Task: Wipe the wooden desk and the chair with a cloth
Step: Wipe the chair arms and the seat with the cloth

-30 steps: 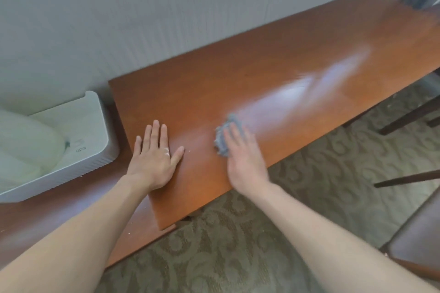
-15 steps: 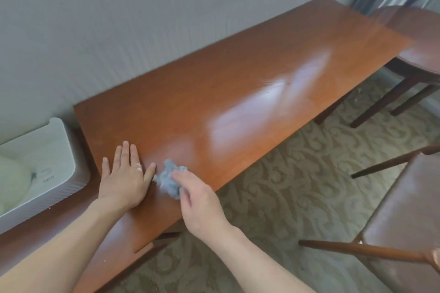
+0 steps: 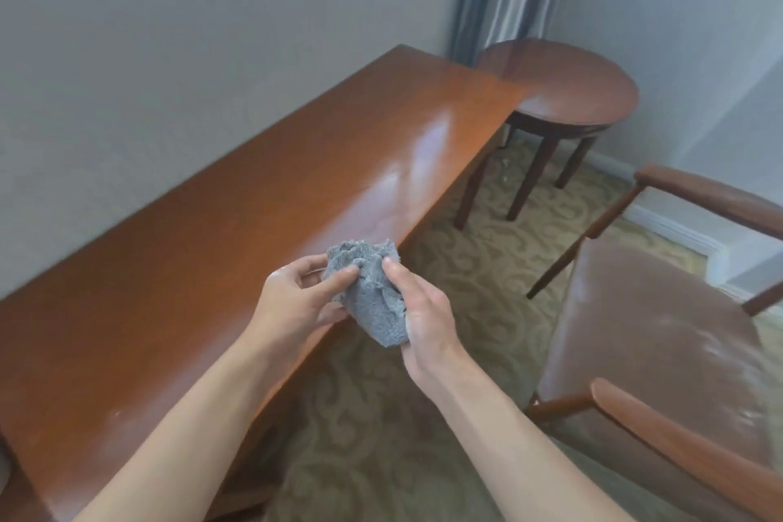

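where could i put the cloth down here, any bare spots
The long reddish wooden desk shows bare top from the wall to its front edge. The small round wooden side table beside its far end looks bare too. The brown padded chair seat is open between its armrests. Crowded only where both hands, left and right, hold the grey cloth.

Glossy, smooth wooden desk; fuzzy grey cloth; chair with wooden arms and a dull, dusty padded seat; patterned carpet.
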A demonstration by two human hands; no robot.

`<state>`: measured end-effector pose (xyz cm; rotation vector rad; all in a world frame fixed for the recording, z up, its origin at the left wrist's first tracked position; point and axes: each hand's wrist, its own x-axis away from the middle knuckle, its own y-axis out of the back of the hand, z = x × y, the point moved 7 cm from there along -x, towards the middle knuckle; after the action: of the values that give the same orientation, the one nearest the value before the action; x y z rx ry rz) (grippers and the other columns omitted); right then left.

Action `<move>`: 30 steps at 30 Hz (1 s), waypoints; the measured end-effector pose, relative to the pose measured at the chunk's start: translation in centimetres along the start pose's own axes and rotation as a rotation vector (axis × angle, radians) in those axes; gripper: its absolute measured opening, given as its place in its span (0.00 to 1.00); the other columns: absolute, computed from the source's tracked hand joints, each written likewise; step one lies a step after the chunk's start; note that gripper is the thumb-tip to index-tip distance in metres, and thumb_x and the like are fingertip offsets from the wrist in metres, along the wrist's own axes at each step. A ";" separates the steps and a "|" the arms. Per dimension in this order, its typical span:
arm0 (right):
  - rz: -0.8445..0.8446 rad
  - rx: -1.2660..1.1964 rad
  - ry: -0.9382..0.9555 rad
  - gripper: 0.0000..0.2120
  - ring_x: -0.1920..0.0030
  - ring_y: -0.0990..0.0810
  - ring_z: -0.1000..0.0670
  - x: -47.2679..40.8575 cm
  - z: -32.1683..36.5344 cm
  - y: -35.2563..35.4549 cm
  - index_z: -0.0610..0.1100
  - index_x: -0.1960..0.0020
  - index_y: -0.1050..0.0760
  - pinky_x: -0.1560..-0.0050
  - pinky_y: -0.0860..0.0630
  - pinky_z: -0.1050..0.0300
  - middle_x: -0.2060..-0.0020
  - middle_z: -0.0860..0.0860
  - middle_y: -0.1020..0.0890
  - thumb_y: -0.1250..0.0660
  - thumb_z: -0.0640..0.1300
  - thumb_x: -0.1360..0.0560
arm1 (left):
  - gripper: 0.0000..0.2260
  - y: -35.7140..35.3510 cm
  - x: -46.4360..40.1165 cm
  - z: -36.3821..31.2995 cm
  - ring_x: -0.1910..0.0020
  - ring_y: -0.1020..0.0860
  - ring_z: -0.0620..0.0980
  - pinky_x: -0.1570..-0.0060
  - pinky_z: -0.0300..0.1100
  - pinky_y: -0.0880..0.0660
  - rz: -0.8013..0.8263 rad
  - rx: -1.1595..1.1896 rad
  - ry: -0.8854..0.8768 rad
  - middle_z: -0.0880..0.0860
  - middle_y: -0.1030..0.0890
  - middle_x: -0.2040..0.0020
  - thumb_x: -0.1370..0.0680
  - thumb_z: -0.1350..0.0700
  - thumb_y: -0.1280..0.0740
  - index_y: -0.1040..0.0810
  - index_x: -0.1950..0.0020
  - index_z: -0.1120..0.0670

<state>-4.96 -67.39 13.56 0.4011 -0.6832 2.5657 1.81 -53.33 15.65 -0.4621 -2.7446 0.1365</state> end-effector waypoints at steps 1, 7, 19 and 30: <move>-0.016 0.052 0.044 0.17 0.46 0.15 0.37 0.2 1.4 1.5 0.39 0.47 0.15 0.41 0.19 0.40 0.50 0.39 0.13 0.26 0.51 0.27 | 0.22 -1.9 -0.1 -0.5 0.46 0.15 0.56 0.49 0.50 0.17 0.033 0.023 -0.009 0.57 0.13 0.46 0.30 0.53 0.22 0.18 0.40 0.60; -0.246 0.220 0.262 0.17 0.58 0.18 0.46 2.0 8.3 12.7 0.35 0.54 0.17 0.52 0.20 0.42 0.56 0.33 0.15 0.29 0.50 0.22 | 0.12 -14.9 0.8 -0.8 0.45 0.15 0.55 0.51 0.41 0.19 0.343 0.053 0.004 0.59 0.14 0.44 0.27 0.53 0.25 0.13 0.45 0.57; -0.616 0.812 0.268 0.21 0.69 0.38 0.51 11.8 13.1 35.7 0.38 0.69 0.34 0.68 0.40 0.51 0.74 0.50 0.37 0.30 0.44 0.23 | 0.04 -34.2 6.5 9.4 0.51 0.14 0.54 0.52 0.53 0.16 0.460 -0.287 0.073 0.53 0.12 0.53 0.21 0.55 0.27 0.16 0.50 0.56; -0.454 1.391 0.336 0.25 0.32 0.24 0.46 13.2 7.7 33.3 0.42 0.32 0.24 0.29 0.30 0.49 0.33 0.48 0.22 0.34 0.33 0.29 | 0.07 -31.5 6.9 13.6 0.50 0.21 0.44 0.49 0.43 0.23 0.152 -1.057 -0.211 0.43 0.19 0.51 0.26 0.53 0.26 0.16 0.49 0.44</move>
<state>-31.43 -92.62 11.84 0.4193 1.2500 2.1535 -18.57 -81.21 9.95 -0.9419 -2.7559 -1.3377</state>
